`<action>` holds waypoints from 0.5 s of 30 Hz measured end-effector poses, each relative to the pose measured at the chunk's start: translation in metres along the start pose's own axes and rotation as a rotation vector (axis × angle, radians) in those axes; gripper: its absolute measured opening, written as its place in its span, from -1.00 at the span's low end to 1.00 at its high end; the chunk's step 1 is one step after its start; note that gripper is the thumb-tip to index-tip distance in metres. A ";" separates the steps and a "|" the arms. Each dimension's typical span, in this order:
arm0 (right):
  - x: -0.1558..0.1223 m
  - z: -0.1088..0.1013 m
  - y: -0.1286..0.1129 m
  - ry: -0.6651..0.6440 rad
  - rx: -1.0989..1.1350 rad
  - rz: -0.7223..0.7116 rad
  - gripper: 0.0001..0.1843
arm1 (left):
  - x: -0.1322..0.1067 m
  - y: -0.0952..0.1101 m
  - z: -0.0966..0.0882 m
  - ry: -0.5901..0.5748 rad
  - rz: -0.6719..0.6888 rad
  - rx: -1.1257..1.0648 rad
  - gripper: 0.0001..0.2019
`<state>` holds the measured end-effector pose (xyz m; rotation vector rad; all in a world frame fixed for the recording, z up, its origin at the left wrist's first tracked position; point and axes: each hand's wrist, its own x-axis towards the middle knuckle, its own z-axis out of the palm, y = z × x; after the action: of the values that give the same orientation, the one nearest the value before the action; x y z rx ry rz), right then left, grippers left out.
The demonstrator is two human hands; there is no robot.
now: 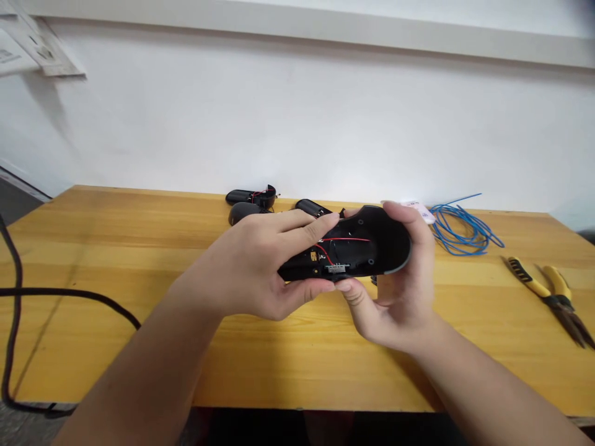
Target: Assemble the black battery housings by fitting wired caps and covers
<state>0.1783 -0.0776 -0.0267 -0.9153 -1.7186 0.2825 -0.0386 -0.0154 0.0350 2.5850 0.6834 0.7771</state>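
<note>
Between both hands, above the table, I hold a black plastic housing (353,257) with its hollow inside facing me. Red wires (346,240) run inside it, and a small pale connector (337,269) sits at its lower edge. My left hand (274,260) is closed round the narrower left end, fingers on top and thumb below. My right hand (400,291) grips the rounded right end, its thumb at the lower edge near the connector. Some of the right fingers are hidden behind the housing.
Similar black housings (251,197) with red wires lie at the table's back edge, by the wall. A coil of blue wire (465,229) and yellow-handled pliers (553,294) are on the right. A black cable (69,292) hangs at left. The wooden table (288,365) ends near me.
</note>
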 end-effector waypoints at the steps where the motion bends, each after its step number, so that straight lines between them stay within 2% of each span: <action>1: 0.000 0.000 0.000 0.005 -0.002 0.002 -0.08 | 0.000 0.000 0.000 0.002 -0.001 0.006 -0.34; 10: 0.004 -0.009 0.009 0.005 -0.003 -0.042 0.00 | 0.002 -0.001 0.003 0.065 0.079 0.053 -0.35; 13: 0.011 -0.011 0.014 -0.011 0.041 -0.012 -0.06 | 0.004 -0.003 0.003 0.015 0.037 0.069 -0.39; 15: 0.016 -0.010 0.014 -0.037 0.096 0.063 -0.12 | 0.005 -0.004 0.003 -0.049 -0.007 0.018 -0.43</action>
<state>0.1921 -0.0601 -0.0202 -0.8997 -1.6974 0.4223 -0.0349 -0.0097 0.0327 2.6069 0.6874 0.7057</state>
